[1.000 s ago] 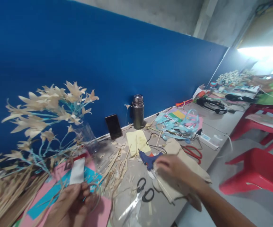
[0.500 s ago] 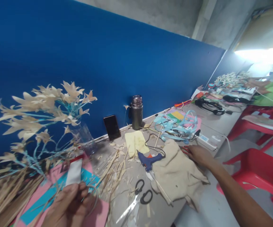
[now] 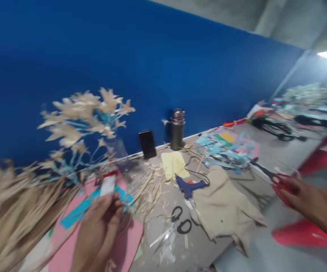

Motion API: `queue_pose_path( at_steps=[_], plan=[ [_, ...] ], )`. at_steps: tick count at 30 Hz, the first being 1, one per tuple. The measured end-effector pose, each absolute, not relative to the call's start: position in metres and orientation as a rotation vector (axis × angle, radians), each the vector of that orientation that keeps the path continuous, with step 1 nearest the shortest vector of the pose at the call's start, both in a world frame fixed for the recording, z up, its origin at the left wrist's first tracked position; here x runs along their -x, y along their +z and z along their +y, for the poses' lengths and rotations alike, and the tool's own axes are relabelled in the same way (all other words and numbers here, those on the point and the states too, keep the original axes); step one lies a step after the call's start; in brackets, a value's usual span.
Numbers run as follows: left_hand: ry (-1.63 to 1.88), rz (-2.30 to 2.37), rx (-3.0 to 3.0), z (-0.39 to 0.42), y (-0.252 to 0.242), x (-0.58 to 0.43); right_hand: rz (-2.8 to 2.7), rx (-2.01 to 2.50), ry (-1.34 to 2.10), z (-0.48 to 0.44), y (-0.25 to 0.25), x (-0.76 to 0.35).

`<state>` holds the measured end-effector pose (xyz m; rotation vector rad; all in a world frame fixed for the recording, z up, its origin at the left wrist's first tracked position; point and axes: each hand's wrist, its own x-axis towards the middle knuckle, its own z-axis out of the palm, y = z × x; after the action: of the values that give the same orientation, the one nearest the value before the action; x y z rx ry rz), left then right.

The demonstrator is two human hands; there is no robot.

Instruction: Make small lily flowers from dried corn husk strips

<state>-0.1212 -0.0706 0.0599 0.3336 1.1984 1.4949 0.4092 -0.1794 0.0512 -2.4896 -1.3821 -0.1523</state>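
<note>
At the lower left of the frame, the person's left hand [image 3: 99, 230] is closed around a small white strip of paper [image 3: 107, 185], pinched between thumb and fingers so that the strip sticks up above the knuckles; a thin curved strand also seems to run through the grip, though blur makes it hard to tell. The hand hangs over a pink paper sheet [image 3: 127, 241] with a light blue paper band [image 3: 81, 211] lying across it. At the right edge, the right hand [image 3: 307, 198] grips the red-handled scissors [image 3: 278, 180], lifted clear of the grey tabletop [image 3: 268, 151], blades pointing toward the upper left. Near the bottom centre lie black-handled scissors [image 3: 177, 226], a blue glue gun [image 3: 190, 186] and a beige cloth [image 3: 225, 206] just beside it. A steel flask [image 3: 177, 128] and a dark phone [image 3: 148, 144] stand against the blue wall [image 3: 152, 68]. Pale dried-leaf flowers on blue stems [image 3: 86, 117] fill the left.
</note>
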Motion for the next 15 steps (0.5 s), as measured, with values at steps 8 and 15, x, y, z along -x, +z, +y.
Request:
queue_pose_path(
  at_steps=[8, 15],
  plan=[
    [1.723, 0.884, -0.394, -0.058, 0.087, 0.099, -1.302, 1.376, 1.536, -0.135, 0.039, -0.161],
    [1.868, 0.832, -0.554, -0.063, 0.093, 0.099, -1.470, 0.910, 1.680, -0.111, 0.029, -0.071]
  ],
)
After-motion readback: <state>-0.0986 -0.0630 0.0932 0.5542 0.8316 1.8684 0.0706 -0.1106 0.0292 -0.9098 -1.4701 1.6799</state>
